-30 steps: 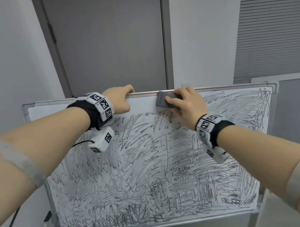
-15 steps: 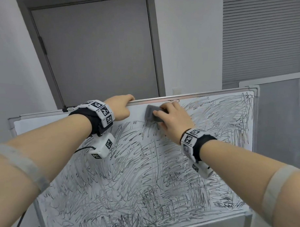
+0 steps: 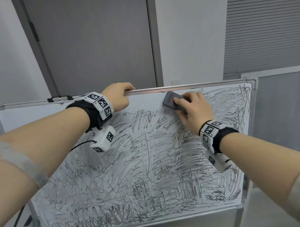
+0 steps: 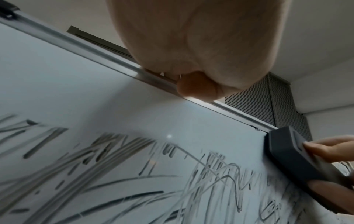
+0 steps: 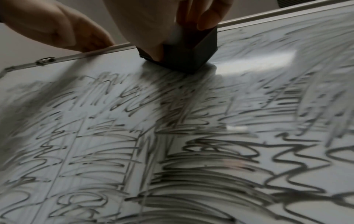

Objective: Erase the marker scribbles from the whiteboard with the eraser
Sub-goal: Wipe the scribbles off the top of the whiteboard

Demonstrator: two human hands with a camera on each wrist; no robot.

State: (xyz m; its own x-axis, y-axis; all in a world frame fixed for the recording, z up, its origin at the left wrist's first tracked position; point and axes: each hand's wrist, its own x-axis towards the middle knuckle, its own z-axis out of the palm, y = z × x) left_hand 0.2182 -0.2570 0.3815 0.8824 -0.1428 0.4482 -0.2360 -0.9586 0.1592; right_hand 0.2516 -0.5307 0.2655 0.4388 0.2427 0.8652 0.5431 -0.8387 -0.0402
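Whiteboard (image 3: 142,103) tilted on its stand, black marker scribbles (image 3: 144,164) over most of it, wiped strip along the top left; no legible writing or brand anywhere. Left hand (image 3: 118,98) curled over the top frame edge, gripping it. Right hand (image 3: 193,109) clamps dark grey eraser (image 3: 170,101) flat on the board just under the top rail, right of the left hand.

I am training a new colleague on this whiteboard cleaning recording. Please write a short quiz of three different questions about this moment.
1. True or false: the left hand grips the top rim of the white metal-framed whiteboard.
2. Which hand presses the dark grey rectangular eraser?
3. Black marker scribbles cover: A) most of the board, B) only one corner.

Key: 1 true; 2 the right hand; 3 A.
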